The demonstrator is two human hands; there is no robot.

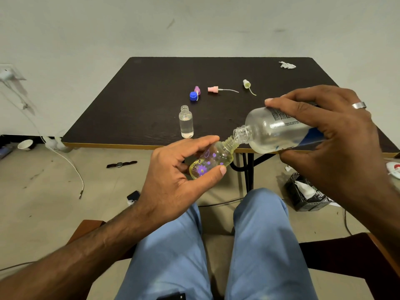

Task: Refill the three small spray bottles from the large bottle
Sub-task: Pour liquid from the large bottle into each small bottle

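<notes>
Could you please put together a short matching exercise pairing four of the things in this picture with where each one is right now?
Things:
1. large bottle
2. flowered small bottle
3. clear small bottle
4. blue cap

Places or states:
A. standing upright and uncapped on the table
B. lying on the table beside a purple spray top
C. tilted in the right hand, mouth at another bottle's neck
D. held tilted in the left hand, off the table's near edge

Pairs: 1-C, 2-D, 3-A, 4-B
</notes>
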